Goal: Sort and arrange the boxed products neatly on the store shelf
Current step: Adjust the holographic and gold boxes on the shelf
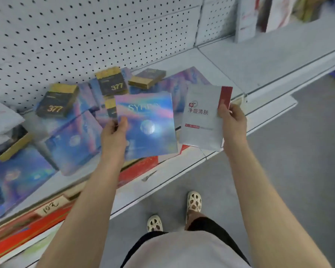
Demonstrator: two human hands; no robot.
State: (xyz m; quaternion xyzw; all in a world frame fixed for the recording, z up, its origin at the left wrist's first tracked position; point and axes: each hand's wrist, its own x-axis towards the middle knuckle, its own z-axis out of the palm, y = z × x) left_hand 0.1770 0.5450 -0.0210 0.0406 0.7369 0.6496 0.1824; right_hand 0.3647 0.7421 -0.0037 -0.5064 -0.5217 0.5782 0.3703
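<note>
My left hand grips the left edge of a flat blue holographic box, held face up above the shelf's front edge. My right hand pinches the right side of a white box with a red edge and red print, lifted just right of the blue one. On the white shelf lie more blue holographic boxes in a loose heap. Black and gold "377" boxes rest on top of them, tilted at different angles.
White pegboard backs the shelf. Tall white boxes stand at the far right of the shelf. A red price strip runs along the front rail. Grey floor lies below, with my feet in pale sandals.
</note>
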